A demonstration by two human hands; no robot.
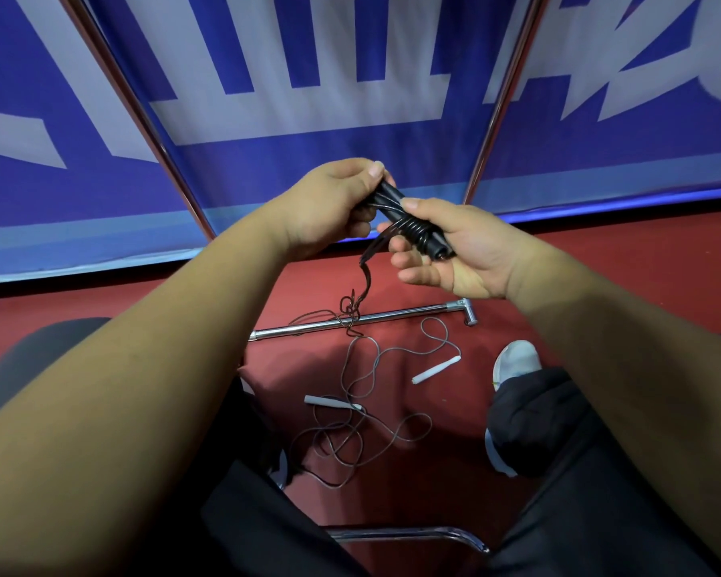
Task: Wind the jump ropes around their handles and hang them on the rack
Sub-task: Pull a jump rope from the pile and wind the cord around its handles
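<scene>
I hold a pair of black jump rope handles [408, 226] in front of me, with several turns of black rope wound round them. My left hand [329, 206] grips their far end, thumb on top. My right hand [454, 251] holds the near end, thumb pressed on the coils. The loose black rope [365, 281] hangs down, tangled, towards the floor. A second jump rope [359, 414] with two white handles lies loose on the red floor below. The chrome rack's base bar [363, 320] lies across the floor behind it.
Two slanted chrome rack poles [142, 118] rise left and right before a blue and white banner [350, 97]. My dark-trousered legs and white shoe [517, 360] flank the floor rope. A chrome chair bar [413, 535] crosses low in view.
</scene>
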